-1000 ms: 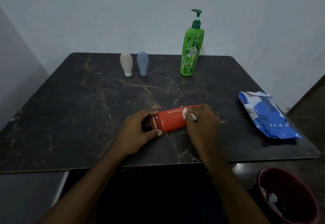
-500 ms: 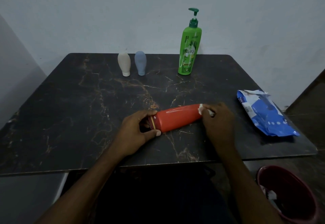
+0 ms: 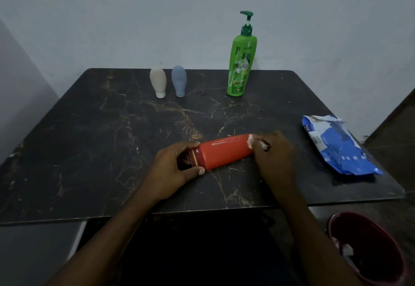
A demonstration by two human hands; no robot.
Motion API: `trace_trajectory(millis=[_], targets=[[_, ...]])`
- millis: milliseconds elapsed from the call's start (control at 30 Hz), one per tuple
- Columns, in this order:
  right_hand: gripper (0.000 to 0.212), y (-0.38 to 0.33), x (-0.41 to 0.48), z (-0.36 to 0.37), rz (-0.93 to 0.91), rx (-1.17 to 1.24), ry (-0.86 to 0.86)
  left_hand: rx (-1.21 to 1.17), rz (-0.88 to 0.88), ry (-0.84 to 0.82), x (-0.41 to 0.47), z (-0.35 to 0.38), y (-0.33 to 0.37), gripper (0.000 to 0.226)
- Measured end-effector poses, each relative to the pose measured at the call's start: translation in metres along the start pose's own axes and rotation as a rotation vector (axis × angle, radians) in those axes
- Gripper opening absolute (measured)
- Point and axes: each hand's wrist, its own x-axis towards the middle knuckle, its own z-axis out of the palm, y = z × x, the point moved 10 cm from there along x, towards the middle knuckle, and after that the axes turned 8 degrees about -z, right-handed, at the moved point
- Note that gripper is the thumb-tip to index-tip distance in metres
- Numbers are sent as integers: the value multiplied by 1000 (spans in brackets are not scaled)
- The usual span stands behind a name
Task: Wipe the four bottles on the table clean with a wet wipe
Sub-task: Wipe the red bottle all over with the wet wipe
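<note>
Since a second ago the right hand (image 3: pixel 276 157) has slid the wet wipe (image 3: pixel 251 144) from the middle of the red bottle (image 3: pixel 224 154) to its right end; the left hand has not shifted.

Nearest, in the lower right corner, a dark red bin (image 3: pixel 332 225) sits below the tabletop (image 3: pixel 89 151), probably within reach for spent wipes. Something white lies inside, but the frame edge cuts the bin off and the dim light hides what it is.

At the lower centre, the red bottle lies on its side near the front edge. The left hand (image 3: pixel 177 169) curls thumb and fingers round the cap end, seemingly to stop the bottle rolling under the rubbing. The right hand pinches the bunched wipe against the other end. The cap is covered, most of the wipe is buried in the fingers, and the bottle's underside cannot be seen.

At the right edge lies a blue wipes pack (image 3: pixel 336 146), its flap open and its print too small to read.

Farthest, at the upper centre, a beige squeeze bottle (image 3: pixel 158 81) and a blue-grey one (image 3: pixel 179 80) stand cap-down just beside each other. A green pump bottle (image 3: pixel 241 65) stands upright to their right, all clear of the working space. Whether they are already clean cannot be told.
</note>
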Motion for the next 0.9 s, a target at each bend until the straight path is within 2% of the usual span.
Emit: trace_trajectory(millis=[100, 300, 500, 633, 700, 800, 867, 900], targets=[[12, -1, 0, -1, 23, 6, 25, 16, 9, 2, 0, 0, 2, 66], [15, -56, -28, 41, -186, 91, -112, 26, -3, 40, -1, -3, 1, 69], [13, 11, 7, 1, 43, 102, 24, -10, 1, 24, -2, -2, 4, 64], [14, -10, -3, 12, 59, 86, 39, 2, 38, 24, -3, -2, 7, 62], [14, -44, -21, 32, -13, 108, 5, 9, 56, 36, -4, -3, 9, 62], [15, -96, -48, 56, -252, 129, -63, -4, 72, 43, -4, -4, 10, 59], [14, -98, -49, 54, -292, 145, -72, -12, 69, 39, -4, -4, 10, 58], [13, -88, -42, 49, -256, 136, -61, -13, 70, 41, -4, -4, 10, 59]])
